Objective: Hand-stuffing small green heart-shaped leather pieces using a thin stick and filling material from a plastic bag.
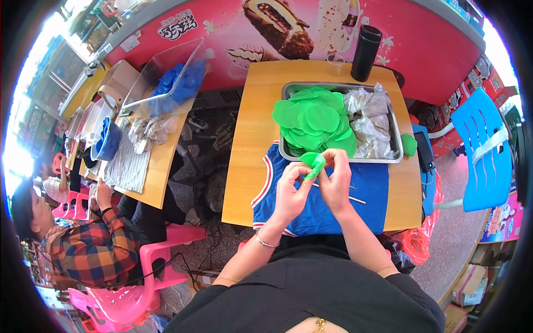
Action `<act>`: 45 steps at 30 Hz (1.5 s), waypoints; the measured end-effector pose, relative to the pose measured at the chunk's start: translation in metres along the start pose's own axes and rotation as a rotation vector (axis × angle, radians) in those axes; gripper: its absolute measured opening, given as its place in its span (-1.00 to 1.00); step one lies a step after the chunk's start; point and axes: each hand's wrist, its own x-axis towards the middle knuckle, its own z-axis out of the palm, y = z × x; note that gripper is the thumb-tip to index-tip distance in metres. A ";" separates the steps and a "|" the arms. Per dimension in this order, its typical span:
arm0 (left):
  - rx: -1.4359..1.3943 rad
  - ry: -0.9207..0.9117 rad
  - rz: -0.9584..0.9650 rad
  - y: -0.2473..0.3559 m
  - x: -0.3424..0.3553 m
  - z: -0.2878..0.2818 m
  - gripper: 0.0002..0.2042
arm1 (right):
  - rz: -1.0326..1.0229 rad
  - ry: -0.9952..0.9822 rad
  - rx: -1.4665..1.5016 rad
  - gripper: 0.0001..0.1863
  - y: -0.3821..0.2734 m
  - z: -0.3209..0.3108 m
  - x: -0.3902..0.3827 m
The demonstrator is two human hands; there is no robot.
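- Left fingers: thumb and forefinger pinching the green piece (313,162); left hand (291,191) at its lower left.
- Right fingers: bunched at the piece's right edge, touching or nearly; cannot tell if pinching. Right hand (336,186).
- Piece: between both sets of fingertips, held up, curled; long axis unclear. Neither hand clearly nearer.
- Stick (357,200): on blue cloth (316,213), slanting down rightward, right hand nearer.
- Tray (383,161): just beyond the fingertips; green pile (316,119) in its left part.
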 end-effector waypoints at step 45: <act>-1.019 -0.169 -0.505 0.014 -0.013 -0.027 -0.87 | 0.566 -0.935 0.682 -0.92 -0.011 -0.039 0.018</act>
